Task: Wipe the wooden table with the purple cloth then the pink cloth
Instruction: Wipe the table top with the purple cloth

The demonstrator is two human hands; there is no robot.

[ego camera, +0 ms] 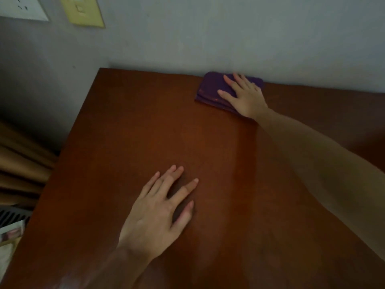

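Note:
A folded purple cloth lies on the wooden table at its far edge, against the wall. My right hand presses flat on the cloth with straight, spread fingers, the arm stretched out from the right. My left hand rests flat on the bare tabletop near the front middle, fingers spread and holding nothing. No pink cloth is in view.
A grey wall runs along the table's far edge, with a white socket plate and a yellow switch plate at upper left. Brown curtain folds hang beside the table's left edge, above a vent grille.

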